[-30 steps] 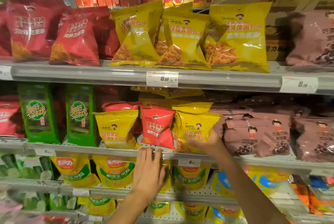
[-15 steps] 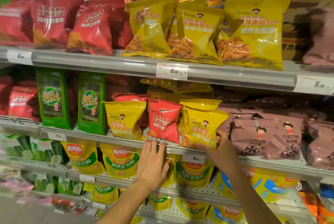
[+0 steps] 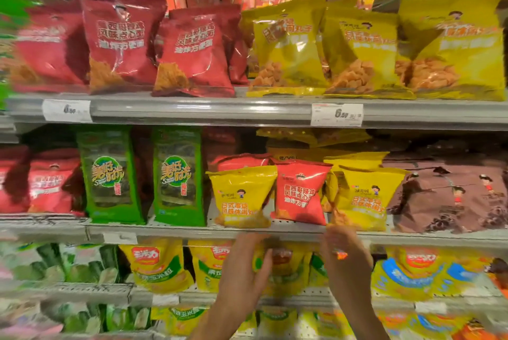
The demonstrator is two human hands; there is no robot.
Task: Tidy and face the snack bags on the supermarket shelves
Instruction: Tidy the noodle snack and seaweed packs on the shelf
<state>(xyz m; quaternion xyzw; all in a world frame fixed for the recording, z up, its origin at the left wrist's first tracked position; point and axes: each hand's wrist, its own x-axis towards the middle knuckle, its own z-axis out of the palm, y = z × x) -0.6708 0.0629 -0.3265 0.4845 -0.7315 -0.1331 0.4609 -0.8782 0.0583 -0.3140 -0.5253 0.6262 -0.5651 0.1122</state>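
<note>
Supermarket: price-tagged shelves (image 3: 247,111) of snack bags (image 3: 192,54)

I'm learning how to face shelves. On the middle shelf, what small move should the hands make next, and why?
Probably lift out the red bag: it stands alone between two yellow bags, breaking that facing. Both the left hand and right hand hang just below the shelf edge, holding nothing.

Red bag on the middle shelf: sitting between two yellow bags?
Yes: the red bag stands with a yellow bag on each side.
</note>
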